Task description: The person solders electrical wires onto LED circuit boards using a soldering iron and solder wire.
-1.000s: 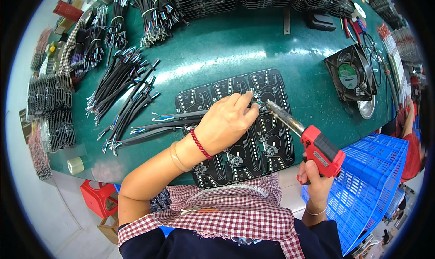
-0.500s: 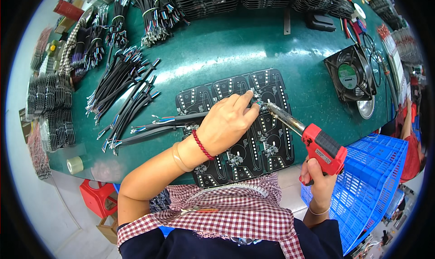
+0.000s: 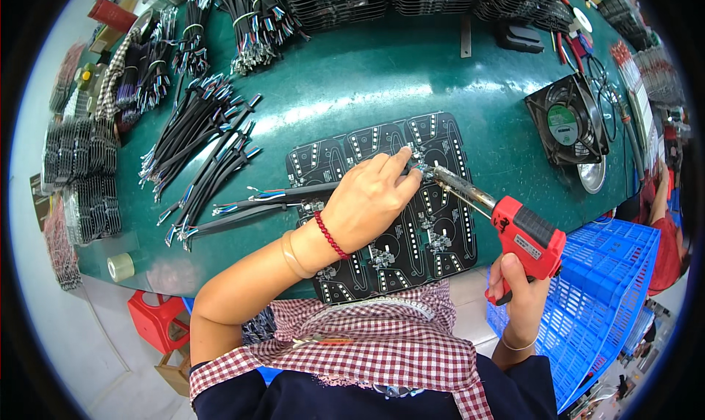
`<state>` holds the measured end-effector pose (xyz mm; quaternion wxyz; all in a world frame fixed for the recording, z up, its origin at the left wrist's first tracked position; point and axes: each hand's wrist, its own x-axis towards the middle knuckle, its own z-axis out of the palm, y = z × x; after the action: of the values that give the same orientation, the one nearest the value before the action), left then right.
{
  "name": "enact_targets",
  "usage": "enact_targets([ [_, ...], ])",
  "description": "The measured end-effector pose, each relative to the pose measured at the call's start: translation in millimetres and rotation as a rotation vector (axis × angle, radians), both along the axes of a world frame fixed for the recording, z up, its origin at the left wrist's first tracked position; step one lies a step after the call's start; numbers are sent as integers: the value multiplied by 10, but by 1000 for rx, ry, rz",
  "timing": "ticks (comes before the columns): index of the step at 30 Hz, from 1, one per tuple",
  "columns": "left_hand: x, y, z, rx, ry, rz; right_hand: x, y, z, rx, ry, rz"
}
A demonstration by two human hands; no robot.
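Observation:
A black panel of circuit boards (image 3: 396, 236), dotted with white square parts, lies on the green table. My left hand (image 3: 371, 192) reaches over it, fingers closed on a black cable (image 3: 312, 190) that runs underneath the hand. Coloured wire ends show just past its fingertips, at the panel's upper right part. In my right hand (image 3: 520, 291) is a red and black soldering gun (image 3: 527, 240), gripped by its handle. Its metal tip points up and left, right by those wire ends. Whether the tip touches them is too small to tell.
Loose black cables (image 3: 213, 163) lie left of the panel, with tied bundles (image 3: 257, 23) behind. A black fan (image 3: 565, 119) stands at the right, near a metal dish (image 3: 592, 176). Below the table's right edge sits a blue crate (image 3: 602, 295). Clear tape (image 3: 121, 267) lies at the left.
The soldering gun's body has shifted very slightly right and down in my right hand. My left hand stays in place over the panel.

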<state>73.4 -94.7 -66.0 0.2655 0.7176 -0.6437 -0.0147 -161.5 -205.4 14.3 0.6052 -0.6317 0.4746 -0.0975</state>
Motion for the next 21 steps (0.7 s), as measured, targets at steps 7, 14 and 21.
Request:
enact_targets([
  [7, 10, -7, -13, -17, 2, -13, -7, 109, 32, -49, -176, -159],
  [14, -42, 40, 42, 115, -92, 19, -30, 126, -31, -3, -303, -159],
  [21, 660, 562, 329, 306, -213, 448, -74, 167, -103, -38, -348, -217],
])
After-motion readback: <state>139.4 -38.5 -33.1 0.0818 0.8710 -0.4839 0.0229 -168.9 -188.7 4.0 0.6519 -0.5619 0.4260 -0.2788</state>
